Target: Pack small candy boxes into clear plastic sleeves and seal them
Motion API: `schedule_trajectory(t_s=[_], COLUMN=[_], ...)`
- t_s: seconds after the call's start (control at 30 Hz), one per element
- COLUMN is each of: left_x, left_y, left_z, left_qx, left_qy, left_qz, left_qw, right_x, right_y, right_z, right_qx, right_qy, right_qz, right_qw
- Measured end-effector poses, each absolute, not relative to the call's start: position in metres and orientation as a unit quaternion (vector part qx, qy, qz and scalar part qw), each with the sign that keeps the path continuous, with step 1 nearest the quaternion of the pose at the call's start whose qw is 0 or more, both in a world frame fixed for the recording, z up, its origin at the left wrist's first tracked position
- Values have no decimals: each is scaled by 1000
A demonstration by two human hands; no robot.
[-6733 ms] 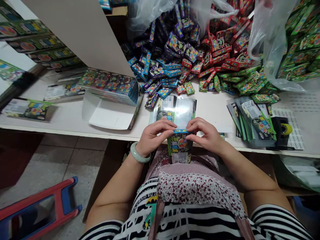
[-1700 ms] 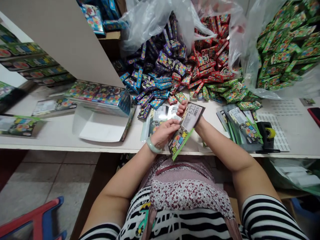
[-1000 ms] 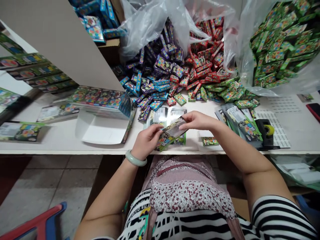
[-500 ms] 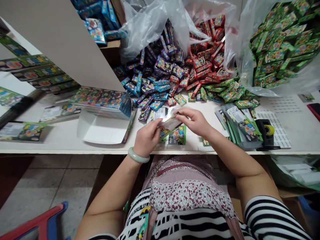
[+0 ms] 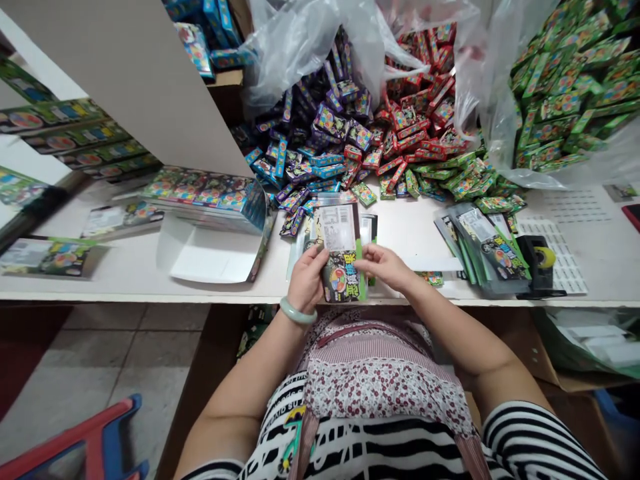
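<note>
Packet (image 5: 341, 257) sits pinched at its two sides between my left hand (image 5: 307, 280) and right hand (image 5: 384, 265), and I'd best keep it square over the desk (image 5: 125, 267) with its printed flap flat.

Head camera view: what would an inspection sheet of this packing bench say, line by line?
Surface: white table, much of it covered.
Job's things: printed packet held upright over the near edge, its barcode label end pointing away from the person.
Clutter: heaps of small purple boxes, red boxes and green boxes; clear plastic bags; stack of flat packets; tape dispenser; open display carton.
Grippers: left hand and right hand pinch the packet's sides.
Cables: nothing seen.
Surroundings: tiled floor; red and blue stool.
</note>
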State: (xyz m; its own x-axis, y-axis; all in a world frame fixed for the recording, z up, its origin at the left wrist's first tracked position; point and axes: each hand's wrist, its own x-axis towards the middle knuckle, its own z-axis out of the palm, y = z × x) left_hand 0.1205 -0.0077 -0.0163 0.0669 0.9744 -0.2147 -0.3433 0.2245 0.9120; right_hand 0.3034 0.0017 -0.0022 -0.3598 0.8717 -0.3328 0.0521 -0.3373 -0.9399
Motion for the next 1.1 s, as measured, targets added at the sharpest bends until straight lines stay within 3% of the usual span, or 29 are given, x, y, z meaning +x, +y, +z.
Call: schedule_trajectory(t_s=[0.3,0.4,0.53,0.6,0.77,1.1], left_x=[95,95,111,120,125,99], left_y=[-73,-63,-34,-27,-36,-35], left_z=[-31,-33,-28,-24,-18,-2], left_qx=[400,422,410,429,478,541], left_qy=[386,381,446,445,424,405], left_qz=[297,334,489,516,496,425], left_qw=[777,752,627,593,588,603], right_x=[325,325,327,331,338,330], right_y=[-46,-58,-65,-61,-37,-44], right_z=[-19,-23,-22,-15,3,8], right_qx=[-484,-476,-442,-446,-480,-476], right_qy=[-399,-394,-414,-434,-461,-514], right_qz=[718,729,757,733,610,586], right_qw=[301,295,246,276,429,407])
